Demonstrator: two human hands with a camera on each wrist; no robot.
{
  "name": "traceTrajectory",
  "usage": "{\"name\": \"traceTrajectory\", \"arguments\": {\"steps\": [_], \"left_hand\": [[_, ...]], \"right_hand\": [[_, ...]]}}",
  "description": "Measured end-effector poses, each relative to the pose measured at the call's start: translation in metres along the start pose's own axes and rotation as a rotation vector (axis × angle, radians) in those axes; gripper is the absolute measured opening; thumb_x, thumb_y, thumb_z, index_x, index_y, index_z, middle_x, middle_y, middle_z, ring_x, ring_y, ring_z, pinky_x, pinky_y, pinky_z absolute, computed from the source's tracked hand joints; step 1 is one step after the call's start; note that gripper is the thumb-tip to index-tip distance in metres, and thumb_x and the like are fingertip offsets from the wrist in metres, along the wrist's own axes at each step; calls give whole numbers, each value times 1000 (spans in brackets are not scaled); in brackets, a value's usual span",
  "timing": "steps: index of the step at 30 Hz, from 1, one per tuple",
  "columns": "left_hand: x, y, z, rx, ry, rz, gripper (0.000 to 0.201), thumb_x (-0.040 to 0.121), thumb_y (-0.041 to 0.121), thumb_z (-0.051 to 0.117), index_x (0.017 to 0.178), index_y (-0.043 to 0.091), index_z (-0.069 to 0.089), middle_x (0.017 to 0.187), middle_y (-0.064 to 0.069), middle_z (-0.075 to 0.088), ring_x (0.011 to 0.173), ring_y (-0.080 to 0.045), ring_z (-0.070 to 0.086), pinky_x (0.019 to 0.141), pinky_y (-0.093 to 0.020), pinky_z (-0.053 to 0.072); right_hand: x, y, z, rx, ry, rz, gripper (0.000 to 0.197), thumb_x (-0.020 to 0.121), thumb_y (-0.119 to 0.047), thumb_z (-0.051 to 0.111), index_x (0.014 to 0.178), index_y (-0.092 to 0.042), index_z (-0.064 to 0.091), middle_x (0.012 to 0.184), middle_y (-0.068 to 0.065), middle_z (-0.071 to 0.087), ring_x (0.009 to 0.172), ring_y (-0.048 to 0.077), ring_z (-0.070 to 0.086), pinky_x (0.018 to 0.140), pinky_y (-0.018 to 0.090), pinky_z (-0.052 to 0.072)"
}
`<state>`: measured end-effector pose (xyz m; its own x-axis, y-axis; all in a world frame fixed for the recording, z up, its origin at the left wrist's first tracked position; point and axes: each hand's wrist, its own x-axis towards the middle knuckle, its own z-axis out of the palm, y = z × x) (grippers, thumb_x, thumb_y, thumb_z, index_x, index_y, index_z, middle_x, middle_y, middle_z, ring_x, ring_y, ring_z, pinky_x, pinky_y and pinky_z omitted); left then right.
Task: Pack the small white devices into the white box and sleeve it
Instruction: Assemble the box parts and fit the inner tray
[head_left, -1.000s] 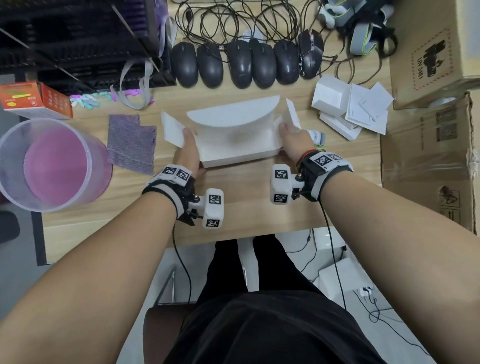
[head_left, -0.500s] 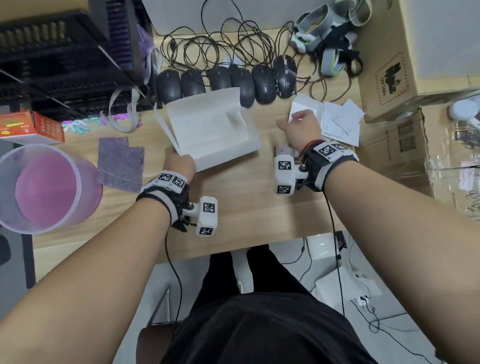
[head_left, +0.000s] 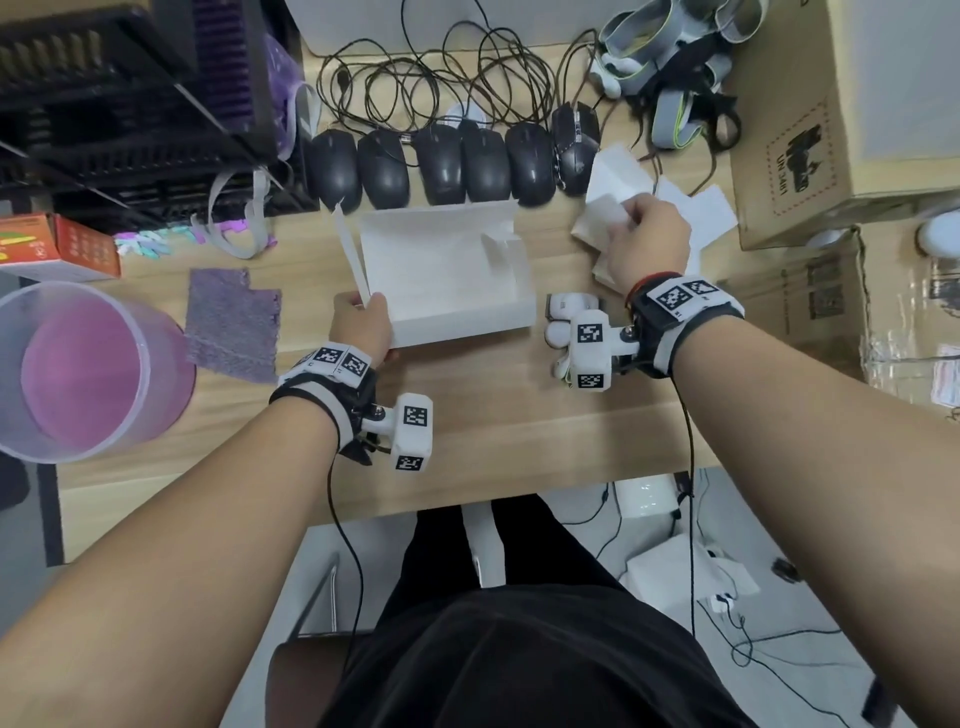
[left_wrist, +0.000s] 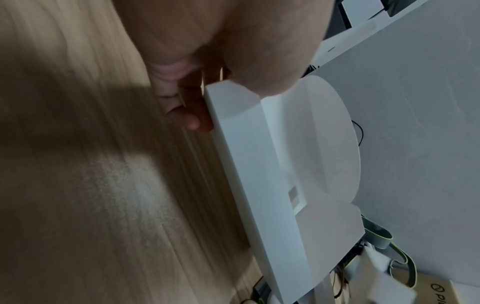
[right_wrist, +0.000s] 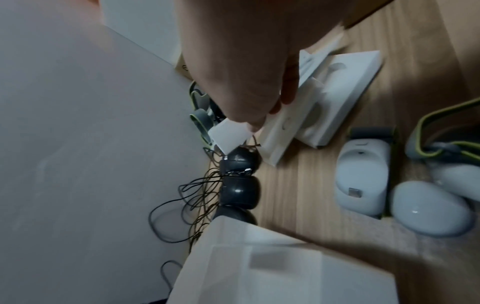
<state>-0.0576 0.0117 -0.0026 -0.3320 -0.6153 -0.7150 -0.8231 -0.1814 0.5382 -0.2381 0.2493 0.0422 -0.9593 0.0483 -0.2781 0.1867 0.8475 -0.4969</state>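
Observation:
The white box lies open on the wooden desk, its lid flap folded back toward the mice. My left hand grips its near-left corner; the left wrist view shows the fingers curled on the box edge. To the right of the box, my right hand pinches a white cardboard piece from a pile of white packaging. In the right wrist view, that piece sticks out past the fingertips above a moulded white insert. Small white devices lie by my right wrist, also seen as rounded shells.
A row of black mice with tangled cables lies behind the box. A cardboard carton stands at the right, grey straps behind it. At the left are a purple cloth, a clear tub and a black rack.
My right hand let go of the box's right side and moved right to the packaging pile, where it now pinches a white piece. The box lid fell open. My left hand stays on the box.

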Motion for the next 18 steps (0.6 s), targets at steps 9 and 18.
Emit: {"name": "traceTrajectory", "arguments": {"steps": [9, 18], "left_hand": [[-3, 2, -5, 46, -37, 27, 23, 94, 43, 43, 94, 22, 53, 106, -13, 66, 96, -37, 67, 89, -56, 57], [-12, -2, -13, 25, -98, 119, 50, 92, 61, 46, 115, 16, 53, 114, -8, 63, 104, -34, 65, 91, -52, 56]], "right_hand": [[-28, -33, -4, 66, -128, -409, 14, 90, -34, 63, 89, -22, 71, 87, 1, 66, 83, 20, 55, 73, 34, 46], [-84, -102, -8, 337, -200, -874, 29, 100, -25, 54, 81, -3, 55, 75, 7, 49, 68, 16, 44, 63, 25, 37]]}}
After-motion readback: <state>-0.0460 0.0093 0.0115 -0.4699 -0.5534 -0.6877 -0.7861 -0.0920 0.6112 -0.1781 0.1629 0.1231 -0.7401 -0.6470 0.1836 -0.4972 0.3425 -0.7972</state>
